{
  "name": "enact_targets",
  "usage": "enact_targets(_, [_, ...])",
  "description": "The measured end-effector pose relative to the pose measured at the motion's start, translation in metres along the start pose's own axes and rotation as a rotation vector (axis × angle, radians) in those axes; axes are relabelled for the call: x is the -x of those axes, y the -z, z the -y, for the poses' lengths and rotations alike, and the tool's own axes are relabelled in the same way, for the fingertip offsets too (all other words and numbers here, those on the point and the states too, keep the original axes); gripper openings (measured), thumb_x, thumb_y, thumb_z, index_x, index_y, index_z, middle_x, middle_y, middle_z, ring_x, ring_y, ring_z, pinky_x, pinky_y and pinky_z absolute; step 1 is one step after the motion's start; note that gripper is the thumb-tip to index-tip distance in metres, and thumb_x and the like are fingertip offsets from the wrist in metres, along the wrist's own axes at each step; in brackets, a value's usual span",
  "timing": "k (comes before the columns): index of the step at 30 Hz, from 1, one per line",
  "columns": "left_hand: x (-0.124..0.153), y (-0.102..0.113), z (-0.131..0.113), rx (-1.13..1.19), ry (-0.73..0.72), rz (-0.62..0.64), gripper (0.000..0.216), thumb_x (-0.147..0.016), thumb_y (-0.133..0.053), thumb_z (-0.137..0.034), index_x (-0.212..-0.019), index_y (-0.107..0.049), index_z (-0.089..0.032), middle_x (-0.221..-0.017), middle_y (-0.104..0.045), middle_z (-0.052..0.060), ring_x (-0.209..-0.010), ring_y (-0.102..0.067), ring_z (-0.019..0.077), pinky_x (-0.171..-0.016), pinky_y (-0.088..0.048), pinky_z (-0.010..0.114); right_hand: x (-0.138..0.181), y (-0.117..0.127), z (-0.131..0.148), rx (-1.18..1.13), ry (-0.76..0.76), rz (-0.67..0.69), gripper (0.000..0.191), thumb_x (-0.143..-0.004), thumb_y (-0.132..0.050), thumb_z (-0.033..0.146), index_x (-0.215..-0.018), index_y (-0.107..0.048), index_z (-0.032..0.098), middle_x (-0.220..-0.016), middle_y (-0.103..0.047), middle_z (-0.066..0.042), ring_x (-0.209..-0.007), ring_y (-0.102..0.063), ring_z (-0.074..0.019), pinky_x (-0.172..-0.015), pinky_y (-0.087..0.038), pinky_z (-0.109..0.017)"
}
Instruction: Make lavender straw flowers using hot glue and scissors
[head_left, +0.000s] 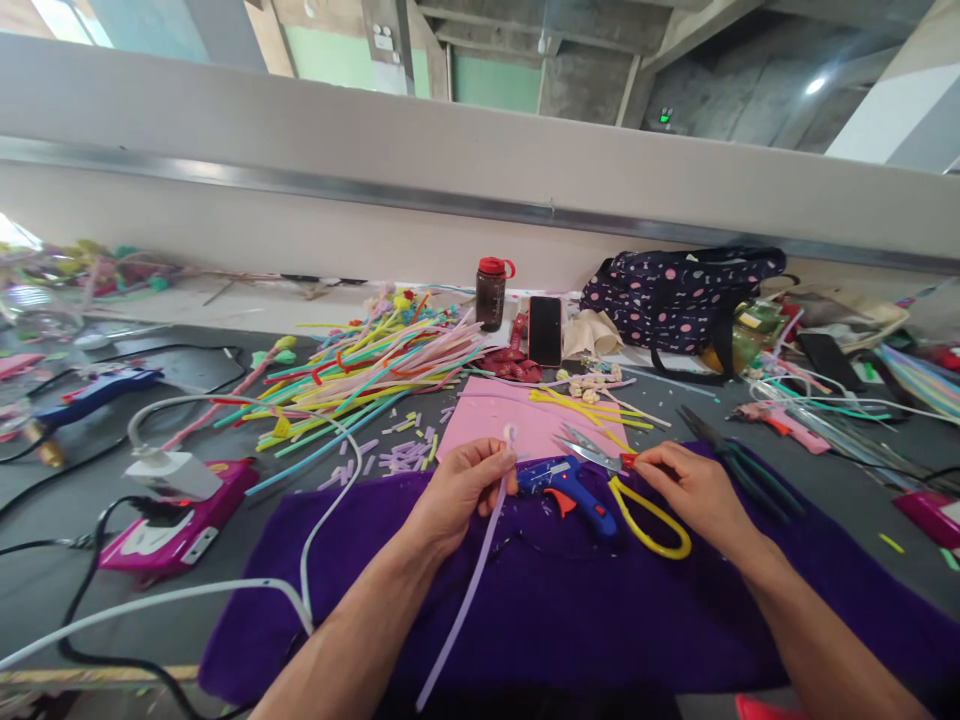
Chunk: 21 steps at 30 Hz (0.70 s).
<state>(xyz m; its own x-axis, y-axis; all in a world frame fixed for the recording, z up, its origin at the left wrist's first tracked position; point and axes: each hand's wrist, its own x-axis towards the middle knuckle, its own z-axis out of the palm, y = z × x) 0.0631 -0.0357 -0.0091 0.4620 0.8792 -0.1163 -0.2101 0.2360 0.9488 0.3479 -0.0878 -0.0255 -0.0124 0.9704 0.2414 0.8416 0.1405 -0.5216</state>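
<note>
- Purple cloth lies closest to you, spread over the grey table, and both your forearms cross it.
- Beyond it on the left, a heap of coloured straws fans out across the table.
- At the far right, a dark spotted bag sits against the wall.
- A pink sheet lies just past the cloth, between the straws and the bag.
- Your left hand is closed, thumb and fingers pinching a lilac straw near its curled top end. The rest of the straw slants down over the cloth towards you.
- Your right hand is curled, and its fingertips pinch the yellow-handled scissors at the red joint. The scissors rest on the cloth with the blades pointing left.
- A blue glue gun lies on the cloth between your hands, just beside the scissors.
- A phone stands beyond the pink sheet, with a red-capped bottle just to its left.
</note>
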Motion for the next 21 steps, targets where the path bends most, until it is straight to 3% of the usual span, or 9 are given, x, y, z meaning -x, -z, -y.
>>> enact_targets(4, [0.000, 0.001, -0.001, 0.016, 0.001, -0.015, 0.025, -0.074, -0.061, -0.035, -0.062, -0.052, -0.014, -0.052, -0.056, -0.002, -0.035, -0.036, 0.0027, -0.034, -0.022, 0.016, 0.008, -0.004, -0.019, 0.256, 0.083, -0.027, 0.020, -0.083, -0.048, 0.032, -0.092, -0.064, 0.023, -0.092, -0.064, -0.005, -0.086, -0.059, -0.0210, -0.074, -0.043, -0.031])
enact_targets(9, [0.000, 0.003, -0.002, 0.024, 0.002, -0.041, 0.025, -0.073, -0.062, -0.035, -0.062, -0.052, -0.014, -0.051, -0.056, -0.001, -0.034, -0.035, 0.0026, -0.034, -0.021, 0.016, 0.009, -0.011, -0.007, 0.245, 0.112, -0.053, 0.022, -0.085, -0.045, 0.033, -0.094, -0.063, 0.023, -0.095, -0.064, -0.007, -0.089, -0.059, -0.0212, -0.077, -0.043, -0.031])
enact_targets(12, [0.000, 0.003, -0.002, 0.026, 0.001, -0.036, 0.025, -0.073, -0.061, -0.035, -0.062, -0.052, -0.014, -0.052, -0.056, -0.001, -0.034, -0.035, 0.0023, -0.034, -0.021, 0.016, 0.003, -0.016, 0.019, 0.141, 0.137, 0.077, 0.022, -0.086, -0.044, 0.034, -0.090, -0.063, 0.024, -0.090, -0.066, -0.004, -0.084, -0.060, -0.0195, -0.072, -0.042, -0.028])
enact_targets(16, [0.001, 0.004, -0.003, 0.028, -0.007, -0.039, 0.025, -0.074, -0.060, -0.034, -0.061, -0.052, -0.014, -0.051, -0.056, -0.002, -0.034, -0.035, 0.0021, -0.034, -0.022, 0.015, -0.007, -0.027, 0.048, 0.141, 0.079, 0.243, 0.021, -0.079, -0.054, 0.040, -0.085, -0.063, 0.022, -0.071, -0.066, -0.002, -0.063, -0.058, -0.0182, -0.056, -0.036, -0.026])
enact_targets(21, [0.004, 0.005, -0.005, 0.050, -0.015, -0.046, 0.024, -0.073, -0.061, -0.034, -0.061, -0.052, -0.014, -0.052, -0.057, -0.001, -0.034, -0.035, 0.0021, -0.033, -0.021, 0.014, -0.017, -0.035, 0.056, 0.153, 0.028, 0.335, 0.025, -0.072, -0.059, 0.043, -0.062, -0.058, 0.020, -0.055, -0.058, 0.000, -0.052, -0.051, -0.0145, -0.047, -0.025, -0.023])
